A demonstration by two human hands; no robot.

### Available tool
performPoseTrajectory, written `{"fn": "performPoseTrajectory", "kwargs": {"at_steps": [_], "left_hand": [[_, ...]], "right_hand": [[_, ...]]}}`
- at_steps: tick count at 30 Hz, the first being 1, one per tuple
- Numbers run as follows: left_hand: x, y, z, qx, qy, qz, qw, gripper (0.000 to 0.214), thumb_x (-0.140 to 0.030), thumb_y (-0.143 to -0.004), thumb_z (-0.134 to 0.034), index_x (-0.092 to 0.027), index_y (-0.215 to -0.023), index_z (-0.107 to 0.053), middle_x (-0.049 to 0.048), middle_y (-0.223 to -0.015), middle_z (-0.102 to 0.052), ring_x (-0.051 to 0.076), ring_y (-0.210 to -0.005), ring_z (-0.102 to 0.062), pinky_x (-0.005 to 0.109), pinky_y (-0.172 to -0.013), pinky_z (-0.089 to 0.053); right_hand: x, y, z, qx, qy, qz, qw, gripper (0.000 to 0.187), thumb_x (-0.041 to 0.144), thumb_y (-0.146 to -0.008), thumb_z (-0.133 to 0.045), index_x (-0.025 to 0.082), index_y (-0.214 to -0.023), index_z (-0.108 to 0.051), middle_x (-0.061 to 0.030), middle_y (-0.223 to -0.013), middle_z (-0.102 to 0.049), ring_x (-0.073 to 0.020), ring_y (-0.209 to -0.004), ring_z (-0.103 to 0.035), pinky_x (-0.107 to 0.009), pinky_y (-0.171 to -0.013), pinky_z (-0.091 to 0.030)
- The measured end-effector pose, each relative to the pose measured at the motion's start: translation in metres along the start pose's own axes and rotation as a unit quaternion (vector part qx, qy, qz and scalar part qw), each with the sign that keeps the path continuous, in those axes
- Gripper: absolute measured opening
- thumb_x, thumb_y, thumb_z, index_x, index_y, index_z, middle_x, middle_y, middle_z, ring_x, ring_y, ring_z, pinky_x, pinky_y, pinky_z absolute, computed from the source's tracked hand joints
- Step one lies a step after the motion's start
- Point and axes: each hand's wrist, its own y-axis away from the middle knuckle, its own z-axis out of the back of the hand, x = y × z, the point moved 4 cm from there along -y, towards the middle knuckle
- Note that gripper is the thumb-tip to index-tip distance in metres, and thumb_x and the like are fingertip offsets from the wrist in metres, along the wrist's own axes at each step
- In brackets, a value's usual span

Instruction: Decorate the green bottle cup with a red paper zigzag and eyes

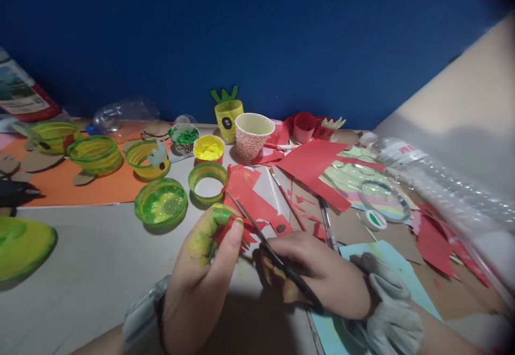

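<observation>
Head camera: a paint-smeared left hand [209, 261] pinches a small piece of red paper [227, 230] between thumb and fingers, just above the grey table [80, 258]; the right hand [314, 274] is closed around the handles of black scissors [267, 245], whose thin blades angle up and left, slightly parted, against the paper's edge; the work in hand reads as a cutting step, mid-snip, on a piece already jagged along one side; the next cut seems to call for a small turn of the paper by the left fingers, kept clear of the blade tips. Nearby: red scraps [249, 194], a green-painted dish [161, 203], a pot of yellow paint [208, 148], a patterned paper cup [252, 135], a clear plastic bottle [438, 183] lying at right.
</observation>
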Motion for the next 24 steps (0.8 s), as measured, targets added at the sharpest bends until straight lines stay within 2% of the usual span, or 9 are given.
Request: {"fn": "performPoseTrajectory", "kwargs": {"at_steps": [4, 7, 10, 13, 18, 24], "left_hand": [[-0.0035, -0.0019, 0.0008, -0.005, 0.009, 0.003, 1.0, 0.018, -0.021, -0.093, -0.044, -0.022, -0.081, -0.057, -0.0012, -0.077, -0.061, 0.012, -0.069, -0.06, 0.018, -0.066, -0.051], [-0.0075, -0.0036, 0.0007, 0.002, 0.011, 0.011, 1.0, 0.02, -0.022, -0.093, -0.043, -0.021, -0.079, -0.057, 0.0006, -0.077, -0.062, 0.014, -0.069, -0.06, 0.02, -0.065, -0.052], [-0.0077, -0.0032, 0.0001, 0.011, 0.017, 0.022, 1.0, 0.02, -0.023, -0.094, -0.041, -0.021, -0.082, -0.058, 0.0004, -0.08, -0.063, 0.014, -0.071, -0.059, 0.021, -0.067, -0.052], [-0.0045, -0.0017, 0.0001, 0.009, 0.023, 0.027, 0.999, 0.019, -0.022, -0.094, -0.042, -0.022, -0.085, -0.058, -0.0002, -0.083, -0.063, 0.014, -0.073, -0.059, 0.02, -0.069, -0.052], [-0.0015, -0.0018, 0.0002, 0.003, 0.043, 0.025, 0.999, 0.018, -0.023, -0.094, -0.044, -0.022, -0.086, -0.059, 0.0, -0.085, -0.064, 0.014, -0.073, -0.06, 0.02, -0.069, -0.051], [-0.0046, -0.0033, -0.0001, 0.01, 0.052, 0.034, 0.998, 0.017, -0.024, -0.094, -0.043, -0.02, -0.087, -0.059, 0.0025, -0.085, -0.065, 0.015, -0.074, -0.061, 0.022, -0.07, -0.052]], "right_hand": [[-0.0003, -0.0001, -0.0005, -0.001, -0.017, 0.003, 1.0, 0.061, 0.078, -0.079, -0.041, 0.018, -0.068, -0.048, 0.0006, -0.063, -0.05, -0.0133, -0.059, -0.044, -0.024, -0.056, -0.034], [-0.0001, -0.0003, 0.0, -0.003, -0.018, 0.001, 1.0, 0.044, 0.058, -0.086, -0.051, 0.019, -0.067, -0.046, 0.0008, -0.063, -0.05, -0.0131, -0.058, -0.043, -0.024, -0.056, -0.034], [0.0, -0.0007, -0.0001, 0.001, -0.016, -0.002, 1.0, 0.029, 0.039, -0.086, -0.055, 0.019, -0.067, -0.046, 0.001, -0.063, -0.049, -0.0131, -0.058, -0.043, -0.024, -0.056, -0.033], [-0.001, -0.0011, -0.0006, -0.002, -0.016, -0.006, 1.0, 0.021, 0.029, -0.083, -0.055, 0.018, -0.067, -0.047, 0.001, -0.063, -0.05, -0.0131, -0.058, -0.044, -0.024, -0.056, -0.033], [-0.0022, -0.0001, -0.0016, -0.002, -0.004, -0.009, 1.0, 0.017, 0.024, -0.081, -0.055, 0.019, -0.067, -0.047, 0.0011, -0.063, -0.051, -0.013, -0.059, -0.044, -0.024, -0.057, -0.033], [0.0017, -0.0003, -0.0005, 0.0, -0.005, -0.009, 1.0, 0.018, 0.027, -0.081, -0.054, 0.018, -0.067, -0.048, 0.0001, -0.063, -0.052, -0.0138, -0.058, -0.044, -0.024, -0.056, -0.034]]}}
